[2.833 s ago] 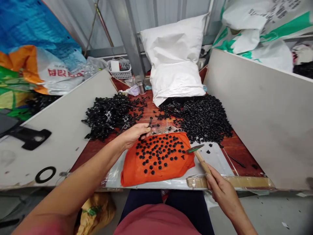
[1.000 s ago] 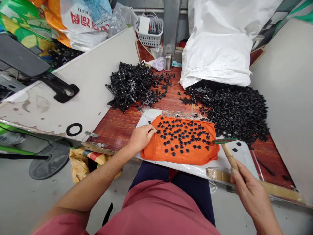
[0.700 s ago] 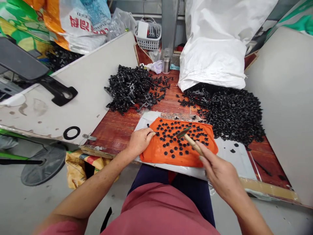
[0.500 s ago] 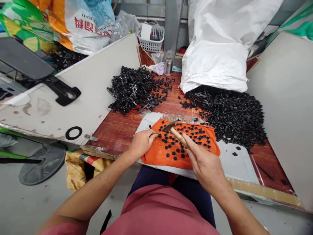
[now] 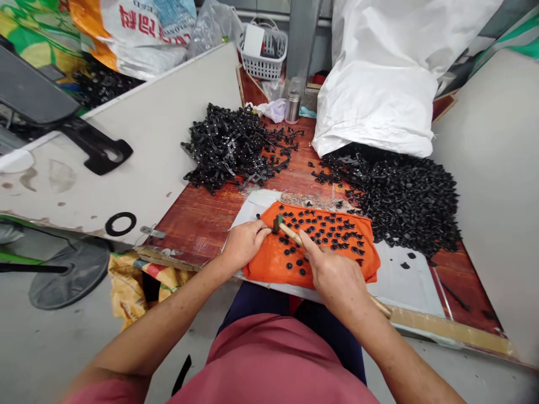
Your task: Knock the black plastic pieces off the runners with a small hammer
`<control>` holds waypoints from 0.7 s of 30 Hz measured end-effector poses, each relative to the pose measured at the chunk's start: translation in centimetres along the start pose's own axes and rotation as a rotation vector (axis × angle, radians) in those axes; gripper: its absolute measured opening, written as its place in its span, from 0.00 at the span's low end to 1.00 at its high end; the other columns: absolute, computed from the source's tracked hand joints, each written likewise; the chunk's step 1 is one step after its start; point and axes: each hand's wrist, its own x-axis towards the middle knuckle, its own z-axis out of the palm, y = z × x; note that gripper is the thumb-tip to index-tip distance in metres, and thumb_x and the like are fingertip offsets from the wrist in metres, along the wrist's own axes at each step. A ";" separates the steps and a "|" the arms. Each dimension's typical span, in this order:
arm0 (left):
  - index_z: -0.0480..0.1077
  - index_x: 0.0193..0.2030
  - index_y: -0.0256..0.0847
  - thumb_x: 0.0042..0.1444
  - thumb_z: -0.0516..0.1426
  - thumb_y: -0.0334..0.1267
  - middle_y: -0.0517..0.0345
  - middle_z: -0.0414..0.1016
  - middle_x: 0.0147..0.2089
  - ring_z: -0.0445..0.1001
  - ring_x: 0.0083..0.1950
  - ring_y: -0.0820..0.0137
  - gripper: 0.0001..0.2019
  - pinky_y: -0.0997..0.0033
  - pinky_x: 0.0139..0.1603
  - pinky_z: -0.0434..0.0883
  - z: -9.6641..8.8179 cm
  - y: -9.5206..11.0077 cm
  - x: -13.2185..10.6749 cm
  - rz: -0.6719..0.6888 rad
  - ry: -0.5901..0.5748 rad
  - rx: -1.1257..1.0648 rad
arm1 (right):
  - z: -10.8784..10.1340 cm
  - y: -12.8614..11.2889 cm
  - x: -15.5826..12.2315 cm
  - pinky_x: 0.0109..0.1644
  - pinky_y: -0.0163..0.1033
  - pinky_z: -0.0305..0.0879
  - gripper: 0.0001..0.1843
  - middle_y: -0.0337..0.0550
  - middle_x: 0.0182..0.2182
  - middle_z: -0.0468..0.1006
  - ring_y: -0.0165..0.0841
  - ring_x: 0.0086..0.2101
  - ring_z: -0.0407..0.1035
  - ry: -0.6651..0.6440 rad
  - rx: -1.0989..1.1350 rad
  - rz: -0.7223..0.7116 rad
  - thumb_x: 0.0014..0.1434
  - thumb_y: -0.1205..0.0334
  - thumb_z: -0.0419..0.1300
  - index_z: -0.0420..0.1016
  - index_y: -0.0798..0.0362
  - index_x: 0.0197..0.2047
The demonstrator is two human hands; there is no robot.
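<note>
The hammer (image 5: 291, 234) has a dark head with a green patch and a smooth, pale wooden handle; its head is at the left part of the orange cloth, right by the left fingertips. The right hand (image 5: 339, 278) is wrapped around the handle, whose end shows past the wrist. The left hand (image 5: 244, 244) has thumb and finger pinched on a small black part (image 5: 258, 216), mostly hidden. Round, glossy black pieces (image 5: 302, 272) dot the soft orange cloth (image 5: 267, 270), laid over a pale flat sheet (image 5: 415, 286). Beyond, the reddish wood-grained worktop (image 5: 196, 216) bears a spiky, tangled black heap (image 5: 229, 146), a denser knobbly mound (image 5: 408, 202) and a creased white sack (image 5: 374, 112).
</note>
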 end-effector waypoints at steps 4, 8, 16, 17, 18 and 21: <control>0.68 0.56 0.45 0.69 0.51 0.41 0.57 0.80 0.37 0.79 0.39 0.62 0.12 0.68 0.40 0.67 -0.6 0.2 0.2 -0.058 0.015 -0.096 | -0.3 -0.1 0.5 0.31 0.35 0.73 0.32 0.45 0.37 0.84 0.37 0.29 0.80 -0.015 0.035 0.010 0.72 0.64 0.51 0.55 0.41 0.77; 0.64 0.54 0.42 0.64 0.55 0.39 0.66 0.73 0.25 0.74 0.30 0.66 0.13 0.70 0.35 0.63 -1.7 0.0 1.0 -0.167 0.069 -0.254 | -0.2 0.5 0.0 0.35 0.35 0.74 0.33 0.44 0.39 0.85 0.36 0.32 0.80 0.045 0.116 0.016 0.72 0.66 0.51 0.55 0.39 0.77; 0.64 0.24 0.41 0.63 0.50 0.52 0.64 0.62 0.22 0.62 0.28 0.72 0.21 0.72 0.31 0.57 -3.7 -0.4 0.1 -0.057 -0.090 -0.368 | 0.4 4.2 -4.4 0.50 0.42 0.79 0.28 0.44 0.53 0.84 0.39 0.46 0.82 0.336 0.522 0.093 0.74 0.59 0.50 0.59 0.41 0.75; 0.64 0.24 0.41 0.63 0.50 0.52 0.63 0.64 0.24 0.64 0.29 0.72 0.21 0.72 0.32 0.59 -3.5 -0.2 -0.2 -0.013 -0.148 -0.371 | 0.7 4.5 -5.0 0.50 0.42 0.80 0.29 0.43 0.55 0.83 0.39 0.47 0.82 0.328 0.534 0.100 0.74 0.60 0.50 0.59 0.40 0.75; 0.66 0.25 0.40 0.63 0.50 0.52 0.63 0.66 0.25 0.65 0.30 0.71 0.20 0.73 0.33 0.60 -3.4 0.0 -0.4 0.026 -0.193 -0.365 | 1.0 4.7 -5.5 0.51 0.41 0.80 0.29 0.42 0.57 0.82 0.39 0.49 0.81 0.316 0.539 0.106 0.74 0.60 0.51 0.59 0.40 0.75; 0.70 0.31 0.42 0.63 0.52 0.48 0.63 0.72 0.29 0.69 0.33 0.70 0.15 0.73 0.37 0.62 -3.3 0.4 -0.9 0.101 -0.236 -0.245 | 1.9 4.9 -6.6 0.50 0.39 0.80 0.29 0.40 0.61 0.79 0.37 0.49 0.81 0.291 0.532 0.126 0.74 0.62 0.51 0.60 0.39 0.75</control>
